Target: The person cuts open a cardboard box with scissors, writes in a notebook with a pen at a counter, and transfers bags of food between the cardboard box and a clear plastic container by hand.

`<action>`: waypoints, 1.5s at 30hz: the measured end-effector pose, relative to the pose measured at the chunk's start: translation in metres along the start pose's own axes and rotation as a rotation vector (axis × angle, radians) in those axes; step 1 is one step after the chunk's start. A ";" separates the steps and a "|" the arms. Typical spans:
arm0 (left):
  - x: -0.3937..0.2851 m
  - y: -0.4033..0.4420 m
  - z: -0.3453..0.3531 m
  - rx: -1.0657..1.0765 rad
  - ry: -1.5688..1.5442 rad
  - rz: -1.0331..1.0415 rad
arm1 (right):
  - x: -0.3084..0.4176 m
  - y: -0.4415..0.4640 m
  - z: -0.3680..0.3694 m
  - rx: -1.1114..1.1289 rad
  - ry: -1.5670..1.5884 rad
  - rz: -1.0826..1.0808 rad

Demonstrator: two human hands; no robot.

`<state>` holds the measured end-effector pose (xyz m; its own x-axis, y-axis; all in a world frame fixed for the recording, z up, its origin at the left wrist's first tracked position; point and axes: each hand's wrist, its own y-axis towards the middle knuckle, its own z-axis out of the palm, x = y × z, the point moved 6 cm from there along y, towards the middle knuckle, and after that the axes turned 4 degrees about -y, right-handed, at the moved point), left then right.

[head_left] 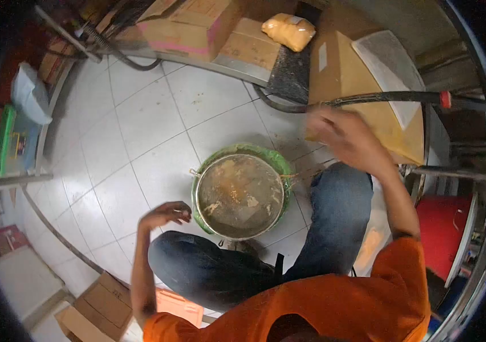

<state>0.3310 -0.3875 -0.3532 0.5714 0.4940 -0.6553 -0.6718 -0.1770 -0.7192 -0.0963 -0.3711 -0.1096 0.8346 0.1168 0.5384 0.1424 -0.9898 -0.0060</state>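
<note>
Loosely curled, the person's left hand (166, 215) hangs near the round metal pot (240, 196), partly open and apparently empty. Farther right, the right hand (345, 139) is raised; whether it grips anything cannot be told (motion smears its fingers). Murky grey-brown liquid fills the pot, set within a green rounded basin (282, 162) close to the blue denim trousers (342, 199). Rightward, a black hose (379, 97) with a red band crosses in front of a large brown cardboard box (334, 74). White square tiles (146, 119) cover the floor between cluttered edges.
</note>
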 end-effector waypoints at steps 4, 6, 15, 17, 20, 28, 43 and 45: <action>0.003 0.017 0.020 -0.147 -0.257 0.282 | -0.065 0.177 0.075 0.116 -0.393 0.115; -0.005 0.013 0.021 -0.175 -0.261 0.340 | -0.120 0.236 0.057 0.040 -0.458 0.350; -0.014 0.006 0.043 -0.366 -0.249 0.317 | -0.281 0.243 0.035 -0.594 -0.822 0.776; -0.010 0.000 0.027 -0.635 -0.388 0.302 | -0.324 0.253 0.035 -0.455 -0.598 0.763; -0.015 -0.002 -0.022 -0.778 -0.443 0.446 | -0.323 0.250 0.044 -0.680 -0.135 0.763; -0.010 -0.039 -0.144 -1.000 -0.460 0.504 | -0.206 0.286 0.023 -0.474 -0.205 0.439; -0.036 -0.013 -0.171 -1.083 -0.331 0.614 | 0.031 -0.118 -0.151 -0.956 -0.154 0.071; -0.068 -0.005 -0.148 -1.138 -0.179 0.666 | 0.034 -0.194 -0.162 -1.053 -0.254 0.136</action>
<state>0.3655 -0.5457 -0.3389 0.1611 0.1246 -0.9790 0.0192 -0.9922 -0.1231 -0.1823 -0.1884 0.0463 0.9117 -0.1053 0.3971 -0.3852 -0.5553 0.7371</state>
